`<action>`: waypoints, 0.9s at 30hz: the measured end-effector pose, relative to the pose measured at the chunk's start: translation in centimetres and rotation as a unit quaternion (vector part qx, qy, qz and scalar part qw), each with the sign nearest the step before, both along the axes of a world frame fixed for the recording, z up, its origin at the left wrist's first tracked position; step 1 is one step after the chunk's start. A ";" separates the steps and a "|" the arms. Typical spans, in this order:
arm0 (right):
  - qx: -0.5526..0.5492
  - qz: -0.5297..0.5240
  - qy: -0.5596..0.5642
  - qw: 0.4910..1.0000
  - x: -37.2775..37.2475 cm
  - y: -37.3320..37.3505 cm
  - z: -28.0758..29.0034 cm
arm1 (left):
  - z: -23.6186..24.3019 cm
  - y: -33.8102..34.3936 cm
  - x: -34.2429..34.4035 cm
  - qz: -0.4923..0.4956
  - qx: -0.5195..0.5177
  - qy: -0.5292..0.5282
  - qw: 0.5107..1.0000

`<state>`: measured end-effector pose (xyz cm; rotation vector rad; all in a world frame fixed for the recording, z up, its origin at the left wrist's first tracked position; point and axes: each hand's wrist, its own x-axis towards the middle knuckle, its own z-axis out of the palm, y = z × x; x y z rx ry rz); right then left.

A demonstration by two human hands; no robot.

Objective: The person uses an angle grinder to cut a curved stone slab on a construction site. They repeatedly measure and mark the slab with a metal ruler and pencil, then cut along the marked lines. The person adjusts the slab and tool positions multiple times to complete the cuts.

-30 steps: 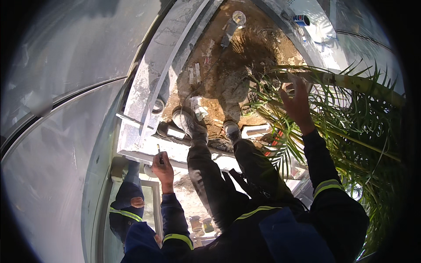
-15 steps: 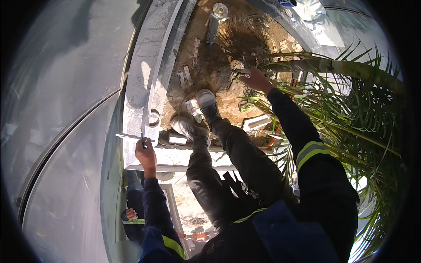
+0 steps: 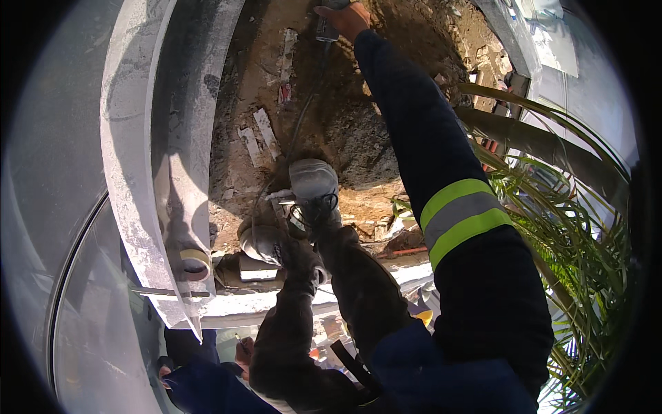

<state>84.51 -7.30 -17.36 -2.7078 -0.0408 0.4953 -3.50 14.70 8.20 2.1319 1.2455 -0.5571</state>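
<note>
Navy sleeves [image 3: 414, 117], yellow-grey reflective bands [image 3: 458, 217]

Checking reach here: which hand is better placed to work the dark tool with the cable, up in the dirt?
Right. The right hand grips the dark tool, arm stretched across the dirt. The left hand sits low near the concrete ledge, far from it.

Dark navy sleeve [image 3: 441, 138] with a yellow-and-grey reflective band [image 3: 460, 219] — brown soil [image 3: 358, 117], green palm fronds [image 3: 579, 241].
</note>
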 end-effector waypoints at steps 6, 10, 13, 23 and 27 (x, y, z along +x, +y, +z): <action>0.331 -0.149 0.112 0.925 -1.8 -1.3 4.1 | 6.4 -0.7 6.4 0.095 -0.071 0.045 0.992; 0.585 -0.221 0.250 0.739 -10.5 1.5 13.2 | 17.2 -3.9 18.7 0.180 -0.047 -0.005 0.983; 0.596 -0.262 0.306 0.695 -20.3 3.9 26.4 | 21.5 -4.2 21.3 0.191 -0.060 -0.055 0.978; 0.250 -0.152 -0.195 0.936 -28.8 3.2 34.5 | 36.0 0.0 14.9 0.218 0.049 0.029 0.974; 0.270 -0.149 -0.238 0.921 -21.7 1.9 40.4 | 37.4 -1.2 12.6 0.194 0.079 0.069 0.975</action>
